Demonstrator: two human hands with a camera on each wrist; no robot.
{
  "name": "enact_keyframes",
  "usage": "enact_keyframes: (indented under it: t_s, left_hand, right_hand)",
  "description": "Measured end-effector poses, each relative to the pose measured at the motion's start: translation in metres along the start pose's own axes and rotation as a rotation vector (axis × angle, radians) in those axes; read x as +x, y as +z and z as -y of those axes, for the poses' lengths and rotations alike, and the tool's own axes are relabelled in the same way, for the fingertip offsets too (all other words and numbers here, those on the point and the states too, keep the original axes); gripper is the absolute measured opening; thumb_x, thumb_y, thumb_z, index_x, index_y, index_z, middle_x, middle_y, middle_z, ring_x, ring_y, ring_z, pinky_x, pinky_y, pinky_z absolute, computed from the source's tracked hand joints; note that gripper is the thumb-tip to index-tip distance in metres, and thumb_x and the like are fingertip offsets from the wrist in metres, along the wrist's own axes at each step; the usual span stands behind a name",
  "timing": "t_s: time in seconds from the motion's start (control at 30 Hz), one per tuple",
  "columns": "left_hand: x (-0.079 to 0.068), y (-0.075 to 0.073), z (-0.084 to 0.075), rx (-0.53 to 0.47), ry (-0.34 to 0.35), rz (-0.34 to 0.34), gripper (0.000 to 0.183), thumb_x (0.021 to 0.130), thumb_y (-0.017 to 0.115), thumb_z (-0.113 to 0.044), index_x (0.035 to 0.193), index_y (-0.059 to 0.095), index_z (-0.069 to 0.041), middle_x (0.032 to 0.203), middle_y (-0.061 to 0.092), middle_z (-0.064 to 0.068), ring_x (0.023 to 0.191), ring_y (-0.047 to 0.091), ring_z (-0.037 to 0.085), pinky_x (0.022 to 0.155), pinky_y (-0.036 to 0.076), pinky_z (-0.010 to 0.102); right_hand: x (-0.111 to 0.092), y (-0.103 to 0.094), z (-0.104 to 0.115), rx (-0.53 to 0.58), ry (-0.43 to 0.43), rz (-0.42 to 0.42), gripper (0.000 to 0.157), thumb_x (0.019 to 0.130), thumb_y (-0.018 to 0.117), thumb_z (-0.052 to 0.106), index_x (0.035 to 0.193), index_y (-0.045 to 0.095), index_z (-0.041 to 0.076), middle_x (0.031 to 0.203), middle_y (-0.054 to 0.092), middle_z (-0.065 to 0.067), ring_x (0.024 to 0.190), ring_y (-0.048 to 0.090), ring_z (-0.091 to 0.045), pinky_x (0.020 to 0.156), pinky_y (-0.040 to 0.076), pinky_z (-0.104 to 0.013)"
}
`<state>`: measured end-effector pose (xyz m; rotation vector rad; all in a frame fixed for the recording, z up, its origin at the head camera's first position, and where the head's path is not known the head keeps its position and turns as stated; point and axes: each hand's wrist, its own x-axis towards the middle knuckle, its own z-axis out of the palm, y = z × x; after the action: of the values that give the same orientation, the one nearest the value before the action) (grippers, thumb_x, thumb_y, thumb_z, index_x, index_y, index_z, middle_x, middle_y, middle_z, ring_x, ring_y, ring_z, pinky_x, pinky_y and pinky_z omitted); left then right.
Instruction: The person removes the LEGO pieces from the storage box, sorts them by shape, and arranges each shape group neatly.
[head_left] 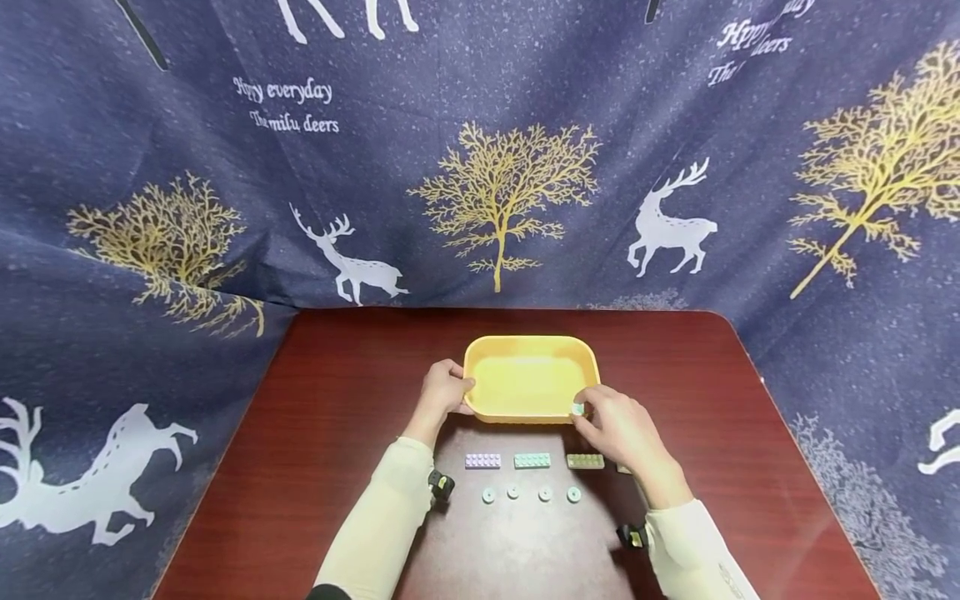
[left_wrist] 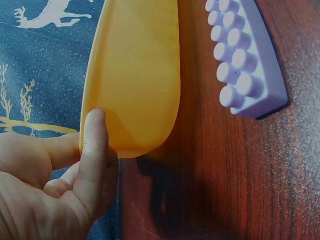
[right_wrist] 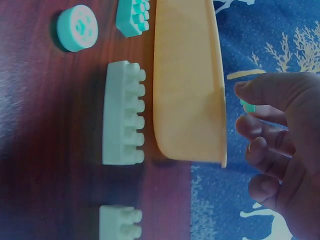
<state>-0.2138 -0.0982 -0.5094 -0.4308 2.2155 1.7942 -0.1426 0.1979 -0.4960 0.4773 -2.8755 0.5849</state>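
A yellow plastic basin (head_left: 528, 340) sits at the middle of the table. My left hand (head_left: 446, 387) grips its left end, the thumb (left_wrist: 96, 135) over the rim and the other fingers outside. Above the front right corner, my right hand (head_left: 618, 421) pinches a small mint-green toy piece (head_left: 577, 409) between thumb and index finger; most of the piece is covered by the fingers in the right wrist view. In front of the basin lie a purple building block (head_left: 482, 461), a mint-green block (head_left: 532, 461) and an olive-green block (head_left: 585, 462).
Several small pale toy wheels (head_left: 545, 494) form a row nearer the front of the table. Another pale block (head_left: 624, 469) shows partly beside my right wrist. The dark red table (head_left: 337, 375) meets a blue patterned cloth (head_left: 510, 75) at the back.
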Motion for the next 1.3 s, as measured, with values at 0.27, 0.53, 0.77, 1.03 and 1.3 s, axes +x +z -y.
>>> enact_keyframes:
  t_s: [0.27, 0.53, 0.77, 1.03, 1.3]
  left_hand:
    - [-0.001, 0.000, 0.001, 0.020, 0.008, -0.005, 0.014, 0.095, 0.065, 0.004, 0.106, 0.057, 0.008, 0.094, 0.064, 0.026, 0.066, 0.074, 0.035, 0.054, 0.068, 0.040]
    - [-0.002, -0.001, 0.001, 0.033, 0.013, -0.005, 0.016, 0.096, 0.066, 0.003, 0.108, 0.057, 0.008, 0.097, 0.064, 0.027, 0.064, 0.074, 0.034, 0.054, 0.068, 0.039]
    - [0.002, -0.001, 0.004, 0.016, 0.009, -0.013, 0.014, 0.094, 0.067, 0.003, 0.104, 0.057, 0.007, 0.091, 0.063, 0.024, 0.062, 0.073, 0.033, 0.054, 0.068, 0.039]
    - [0.001, -0.001, 0.005, 0.020, 0.005, -0.003, 0.014, 0.096, 0.066, 0.003, 0.106, 0.057, 0.007, 0.096, 0.062, 0.023, 0.067, 0.074, 0.033, 0.055, 0.068, 0.040]
    - [0.002, -0.002, 0.003, 0.009, 0.009, 0.003, 0.015, 0.096, 0.066, 0.002, 0.108, 0.057, 0.007, 0.094, 0.064, 0.025, 0.065, 0.074, 0.033, 0.055, 0.068, 0.040]
  right_hand:
    - [-0.017, -0.001, -0.005, 0.002, 0.055, 0.007, 0.017, 0.083, 0.076, 0.020, 0.099, 0.072, 0.019, 0.090, 0.070, 0.006, 0.074, 0.066, -0.011, 0.062, 0.058, -0.036]
    - [-0.036, -0.003, -0.013, 0.011, 0.091, 0.009, 0.014, 0.084, 0.076, 0.020, 0.097, 0.071, 0.021, 0.087, 0.069, 0.007, 0.072, 0.066, -0.011, 0.060, 0.055, -0.034]
    - [-0.050, 0.000, -0.018, -0.003, 0.096, -0.029, 0.014, 0.083, 0.080, 0.022, 0.093, 0.070, 0.022, 0.084, 0.067, 0.006, 0.069, 0.061, -0.009, 0.057, 0.053, -0.033]
    - [-0.070, 0.008, -0.019, -0.023, 0.102, 0.000, 0.016, 0.080, 0.082, 0.022, 0.086, 0.067, 0.025, 0.079, 0.061, 0.012, 0.063, 0.052, -0.005, 0.052, 0.046, -0.028]
    - [-0.083, 0.013, -0.013, -0.027, 0.111, 0.037, 0.019, 0.078, 0.083, 0.025, 0.092, 0.071, 0.023, 0.081, 0.060, 0.012, 0.066, 0.053, -0.006, 0.056, 0.049, -0.030]
